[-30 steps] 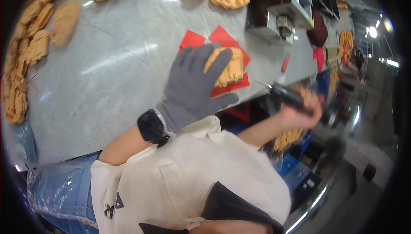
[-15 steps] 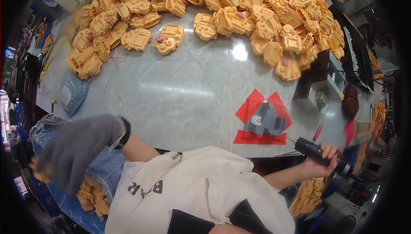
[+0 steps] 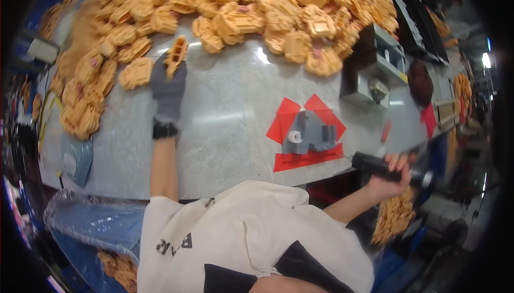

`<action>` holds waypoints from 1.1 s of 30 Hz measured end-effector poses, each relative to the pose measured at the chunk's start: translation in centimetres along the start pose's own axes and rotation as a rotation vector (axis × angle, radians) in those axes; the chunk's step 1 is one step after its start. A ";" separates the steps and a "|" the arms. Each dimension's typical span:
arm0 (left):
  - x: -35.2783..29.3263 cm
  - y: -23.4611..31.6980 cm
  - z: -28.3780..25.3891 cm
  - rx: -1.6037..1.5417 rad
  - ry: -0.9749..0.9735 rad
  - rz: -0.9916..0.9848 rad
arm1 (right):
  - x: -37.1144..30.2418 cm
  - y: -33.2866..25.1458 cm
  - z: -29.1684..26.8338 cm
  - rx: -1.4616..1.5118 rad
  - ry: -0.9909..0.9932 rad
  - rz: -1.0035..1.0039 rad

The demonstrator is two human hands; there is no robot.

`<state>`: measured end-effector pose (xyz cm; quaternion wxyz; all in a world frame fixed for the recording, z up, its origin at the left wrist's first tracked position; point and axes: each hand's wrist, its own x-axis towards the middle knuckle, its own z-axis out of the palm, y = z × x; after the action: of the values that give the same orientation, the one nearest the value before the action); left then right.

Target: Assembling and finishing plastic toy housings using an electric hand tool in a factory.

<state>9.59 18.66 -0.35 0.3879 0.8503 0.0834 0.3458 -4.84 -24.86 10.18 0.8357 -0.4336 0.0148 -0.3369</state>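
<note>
My left hand, in a grey glove with a dark cuff, reaches far over the table and grips an orange plastic housing. The housing is tilted up on edge at the front of a heap of similar parts; the glove hides some of the fingers. My right hand is bare and wrapped around a black electric screwdriver. Its thin bit points left toward a grey fixture with a white round knob. Red tape surrounds the fixture on the table.
A grey metal box stands right of the heap. A red pen-like object lies near the screwdriver. At the left are a bluish bag and a plastic-lined blue bin with orange parts. More parts are at the lower right.
My left hand has swung from above the bin at lower left to the heap and taken hold of a housing. The view has shifted; my right hand still holds the screwdriver beside the fixture.
</note>
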 end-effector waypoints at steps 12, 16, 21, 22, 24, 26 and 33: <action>-10.1 18.1 5.8 -0.172 -1.004 0.325 | 0.6 0.4 -1.3 0.024 -0.051 0.030; -8.9 18.3 5.9 -0.274 -1.242 0.176 | 0.4 0.6 -2.2 -0.015 0.003 0.045; -8.3 18.4 7.2 -0.377 -1.287 -0.036 | 0.5 1.1 -2.2 0.025 -0.007 0.082; -8.2 18.5 7.3 -0.227 -1.291 0.063 | 0.5 1.0 -2.2 0.013 0.000 0.072; -7.9 18.6 7.6 -0.081 -1.287 0.154 | 0.7 1.2 -2.1 -0.003 0.023 0.072; -7.4 18.3 7.9 0.170 -0.952 0.245 | 0.9 1.5 -1.9 -0.020 0.035 0.080; -8.2 23.2 4.8 -0.363 -0.711 0.775 | 2.9 0.2 -1.4 -0.133 0.029 -0.185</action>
<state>3.64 -3.50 9.76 0.3767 0.8027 -0.4324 0.1636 -2.94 -27.40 9.91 0.7702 -0.4825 0.0091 -0.4171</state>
